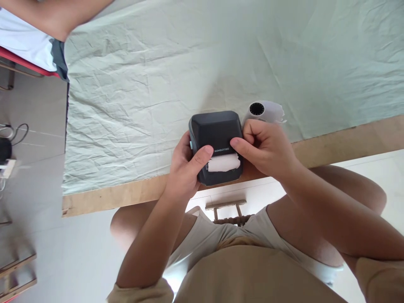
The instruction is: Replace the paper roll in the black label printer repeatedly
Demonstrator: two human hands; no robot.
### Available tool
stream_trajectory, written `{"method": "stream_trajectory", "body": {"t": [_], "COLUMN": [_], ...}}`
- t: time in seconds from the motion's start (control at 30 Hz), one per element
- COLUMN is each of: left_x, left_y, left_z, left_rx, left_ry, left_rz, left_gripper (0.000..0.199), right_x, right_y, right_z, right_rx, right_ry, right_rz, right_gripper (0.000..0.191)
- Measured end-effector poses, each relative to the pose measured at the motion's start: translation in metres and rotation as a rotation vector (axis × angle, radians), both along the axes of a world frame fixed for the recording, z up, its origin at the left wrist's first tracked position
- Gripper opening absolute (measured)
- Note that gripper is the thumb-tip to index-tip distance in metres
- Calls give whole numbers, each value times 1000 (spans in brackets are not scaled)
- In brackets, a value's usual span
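I have both bare hands at the middle of the frame, working on a dark label printer [217, 126]. It sits just below centre, over the wooden edge [120, 195] of the table, its lettered front facing up towards my camera; I cannot tell whether it rests on that edge or is held clear of it.

My left hand [186, 166] grasps the printer from its left side. The left thumb [202, 156] lies slanting across the lower left of the front, its tip just beside the lettering, while the other fingers go behind the left side, mostly out of my sight. The left forearm [148, 235] rises steeply from the bottom of the frame.

My right hand [268, 145] comes in from the lower right, its forearm [322, 202] on a long slant. The fingers are curled in at the printer's right side, and the right thumb [244, 148] points left, its tip on the front near the right edge. I cannot tell whether this hand grips the printer or only touches it.

A torn-edged piece of white paper [223, 163] shows at the lower front, below the lettering. A white roll [271, 111] with a dark core lies on the pale green cloth [142, 105], just beyond the right knuckles. Another person's arm [63, 21] crosses the upper left corner.
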State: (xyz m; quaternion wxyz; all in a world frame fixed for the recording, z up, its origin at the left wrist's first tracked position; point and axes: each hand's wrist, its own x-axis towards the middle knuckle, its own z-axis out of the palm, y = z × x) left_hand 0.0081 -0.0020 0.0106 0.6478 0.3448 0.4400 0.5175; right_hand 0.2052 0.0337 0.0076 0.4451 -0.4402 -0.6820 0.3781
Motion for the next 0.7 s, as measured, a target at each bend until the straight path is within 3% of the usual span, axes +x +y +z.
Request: {"method": "stream_trajectory", "body": {"t": [0.43, 0.7], "left_x": [4, 8], "left_y": [2, 9], "left_z": [-3, -8], "left_rx": [67, -24], "left_ry": [-42, -120], "left_rz": [38, 239], "left_gripper": [48, 35], "right_x": [6, 9], "right_y": [3, 5], "right_z": [2, 3], "right_rx": [-43, -70], "right_ry": [-23, 70], "right_rz": [70, 204], "right_gripper": [49, 44]}}
